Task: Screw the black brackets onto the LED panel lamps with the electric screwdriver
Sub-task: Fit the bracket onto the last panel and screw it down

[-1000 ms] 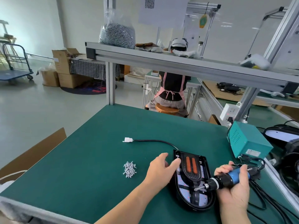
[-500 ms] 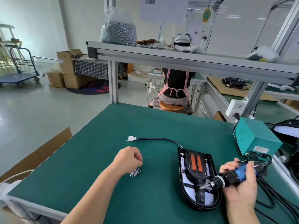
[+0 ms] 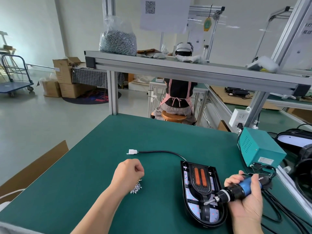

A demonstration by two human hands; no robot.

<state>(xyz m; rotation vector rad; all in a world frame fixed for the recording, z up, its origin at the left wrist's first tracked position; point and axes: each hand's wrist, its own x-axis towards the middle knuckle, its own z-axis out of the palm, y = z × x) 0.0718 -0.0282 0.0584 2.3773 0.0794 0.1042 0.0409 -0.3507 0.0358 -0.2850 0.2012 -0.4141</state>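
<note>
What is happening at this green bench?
A person is assembling an LED panel lamp that lies on the green bench with a black bracket set on it. The right hand grips an electric screwdriver, with its bit over the lower part of the lamp. The left hand is curled over a small pile of screws to the left of the lamp. Whether it has pinched one cannot be seen.

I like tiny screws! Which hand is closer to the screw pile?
Left. The left hand is over the screw pile; the right hand holds the screwdriver over the lamp.
</note>
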